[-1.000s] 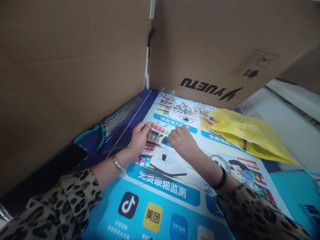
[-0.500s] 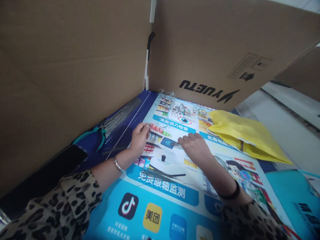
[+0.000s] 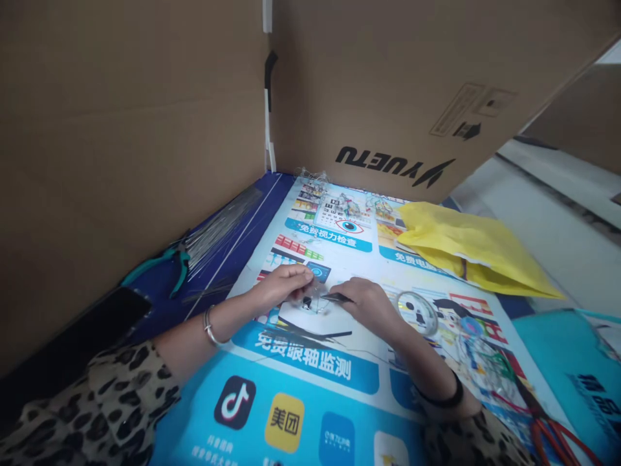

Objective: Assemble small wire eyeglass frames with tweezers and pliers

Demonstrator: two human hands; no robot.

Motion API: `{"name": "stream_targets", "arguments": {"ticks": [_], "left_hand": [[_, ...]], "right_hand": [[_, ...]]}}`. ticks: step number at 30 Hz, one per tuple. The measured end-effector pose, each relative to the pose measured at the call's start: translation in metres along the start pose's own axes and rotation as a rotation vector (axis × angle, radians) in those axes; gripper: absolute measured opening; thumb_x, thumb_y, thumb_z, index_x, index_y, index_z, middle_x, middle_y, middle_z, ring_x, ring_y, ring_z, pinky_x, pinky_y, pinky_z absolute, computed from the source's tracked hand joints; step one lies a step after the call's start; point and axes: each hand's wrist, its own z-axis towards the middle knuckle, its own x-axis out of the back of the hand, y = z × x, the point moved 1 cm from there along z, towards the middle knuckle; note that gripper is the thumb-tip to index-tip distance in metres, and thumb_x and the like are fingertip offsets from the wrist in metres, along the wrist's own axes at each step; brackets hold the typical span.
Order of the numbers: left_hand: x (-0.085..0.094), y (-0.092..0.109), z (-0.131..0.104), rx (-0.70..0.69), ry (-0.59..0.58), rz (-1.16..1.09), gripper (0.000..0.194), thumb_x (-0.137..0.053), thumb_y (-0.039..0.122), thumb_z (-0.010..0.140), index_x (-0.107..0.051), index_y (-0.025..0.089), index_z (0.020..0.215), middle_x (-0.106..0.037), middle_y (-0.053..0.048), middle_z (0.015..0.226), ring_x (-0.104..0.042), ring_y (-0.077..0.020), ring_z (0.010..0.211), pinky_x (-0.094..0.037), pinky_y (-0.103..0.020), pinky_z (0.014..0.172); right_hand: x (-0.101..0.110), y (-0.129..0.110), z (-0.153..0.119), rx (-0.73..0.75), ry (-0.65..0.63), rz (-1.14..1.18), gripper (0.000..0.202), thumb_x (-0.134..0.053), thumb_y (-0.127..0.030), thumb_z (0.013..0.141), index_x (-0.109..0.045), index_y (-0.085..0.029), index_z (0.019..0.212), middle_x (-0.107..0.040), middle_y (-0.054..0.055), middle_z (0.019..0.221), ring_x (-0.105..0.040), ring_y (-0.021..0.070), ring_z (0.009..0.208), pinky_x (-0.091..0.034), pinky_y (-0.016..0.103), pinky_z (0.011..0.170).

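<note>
My left hand (image 3: 284,285) is closed in a pinch on a small clear wire piece (image 3: 317,301), which hangs at its fingertips over the printed poster (image 3: 339,268). Close by on the right, my right hand (image 3: 366,301) is wrapped round a dark, thin-tipped tool (image 3: 338,297) whose tip points left at the wire piece. What else lies in the right palm is hidden. Thin dark strips (image 3: 310,333) lie on the poster just below both hands.
Cardboard walls (image 3: 388,84) stand behind and left. Teal-handled pliers (image 3: 178,268) and a wire bundle (image 3: 220,226) lie left. A yellow bag (image 3: 480,249), a tape roll (image 3: 416,313), tangled wires (image 3: 488,362) and red-orange handles (image 3: 557,440) are at right.
Both hands have moved lower over the poster. My left hand has come nearer the tool in my right hand, and a clear wire piece now shows between them. The camera view has shifted slightly.
</note>
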Motion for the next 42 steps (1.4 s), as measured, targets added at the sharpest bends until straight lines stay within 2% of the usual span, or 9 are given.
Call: {"name": "stream_targets", "arguments": {"ticks": [10, 17, 22, 26, 30, 34, 36, 39, 42], "left_hand": [[0.001, -0.002, 0.002, 0.057, -0.013, 0.06, 0.031, -0.057, 0.044, 0.077, -0.054, 0.014, 0.068, -0.053, 0.001, 0.062, -0.041, -0.0053, 0.048, -0.029, -0.018, 0.045], [-0.001, -0.005, 0.001, 0.027, -0.033, -0.03, 0.025, -0.059, 0.039, 0.076, -0.056, 0.016, 0.066, -0.054, 0.001, 0.059, -0.044, -0.0064, 0.049, -0.031, -0.019, 0.047], [-0.009, -0.005, 0.0, 0.018, 0.063, -0.096, 0.022, -0.06, 0.034, 0.074, -0.053, 0.016, 0.065, -0.051, 0.003, 0.056, -0.039, -0.0048, 0.044, -0.027, -0.019, 0.045], [-0.012, -0.006, 0.0, -0.001, 0.122, -0.13, 0.022, -0.059, 0.032, 0.075, -0.051, 0.015, 0.064, -0.048, 0.003, 0.054, -0.038, -0.0044, 0.043, -0.026, -0.019, 0.045], [-0.01, -0.008, 0.001, -0.048, 0.224, -0.174, 0.021, -0.057, 0.034, 0.078, -0.054, 0.015, 0.069, -0.046, 0.004, 0.054, -0.039, -0.0045, 0.044, -0.027, -0.019, 0.043], [-0.006, -0.008, 0.001, -0.089, 0.298, -0.197, 0.018, -0.058, 0.03, 0.078, -0.055, 0.014, 0.069, -0.047, 0.003, 0.056, -0.04, -0.0047, 0.045, -0.028, -0.017, 0.042], [-0.004, -0.008, 0.001, -0.106, 0.327, -0.191, 0.017, -0.057, 0.028, 0.079, -0.055, 0.014, 0.069, -0.048, 0.003, 0.057, -0.04, -0.0042, 0.045, -0.028, -0.017, 0.042], [0.0, -0.01, 0.003, -0.165, 0.309, -0.198, 0.018, -0.056, 0.029, 0.08, -0.055, 0.014, 0.07, -0.051, 0.002, 0.061, -0.041, -0.0041, 0.046, -0.031, -0.017, 0.043], [0.001, -0.011, 0.004, -0.188, 0.281, -0.195, 0.018, -0.055, 0.027, 0.081, -0.054, 0.014, 0.068, -0.051, 0.002, 0.061, -0.041, -0.0041, 0.046, -0.03, -0.018, 0.044]], "right_hand": [[-0.002, 0.002, -0.001, 0.02, 0.001, 0.129, 0.027, -0.054, -0.014, 0.079, -0.067, -0.027, 0.1, -0.07, -0.001, 0.091, -0.062, 0.0142, 0.082, -0.045, 0.024, 0.074], [-0.003, -0.001, -0.001, -0.012, 0.061, 0.241, 0.017, -0.054, -0.026, 0.083, -0.068, -0.023, 0.093, -0.071, 0.0, 0.086, -0.063, 0.0131, 0.079, -0.046, 0.023, 0.07], [-0.009, -0.001, 0.0, -0.107, 0.152, 0.327, 0.017, -0.054, -0.032, 0.083, -0.068, -0.023, 0.09, -0.07, 0.0, 0.087, -0.063, 0.0136, 0.079, -0.046, 0.024, 0.071], [-0.012, 0.0, 0.0, -0.134, 0.165, 0.256, 0.016, -0.053, -0.029, 0.084, -0.067, -0.023, 0.09, -0.07, 0.0, 0.086, -0.063, 0.0141, 0.079, -0.045, 0.024, 0.071], [-0.005, -0.002, -0.002, -0.156, 0.182, 0.156, 0.017, -0.053, -0.028, 0.083, -0.067, -0.022, 0.09, -0.069, 0.002, 0.087, -0.061, 0.0161, 0.08, -0.045, 0.026, 0.072], [0.01, -0.018, -0.006, -0.048, 0.208, 0.067, 0.018, -0.051, -0.027, 0.085, -0.066, -0.019, 0.086, -0.068, 0.004, 0.08, -0.058, 0.0166, 0.078, -0.042, 0.026, 0.071], [0.015, -0.031, -0.007, 0.06, 0.121, 0.042, 0.018, -0.05, -0.028, 0.086, -0.065, -0.018, 0.085, -0.067, 0.004, 0.078, -0.056, 0.0161, 0.076, -0.04, 0.027, 0.071], [0.015, -0.052, -0.01, 0.226, -0.026, -0.029, 0.021, -0.05, -0.034, 0.085, -0.064, -0.018, 0.087, -0.064, 0.005, 0.078, -0.052, 0.0166, 0.075, -0.036, 0.029, 0.07], [0.01, -0.07, -0.016, 0.313, -0.137, -0.16, 0.022, -0.051, -0.037, 0.085, -0.061, -0.018, 0.078, -0.059, 0.005, 0.074, -0.048, 0.0177, 0.073, -0.031, 0.031, 0.067]]}}
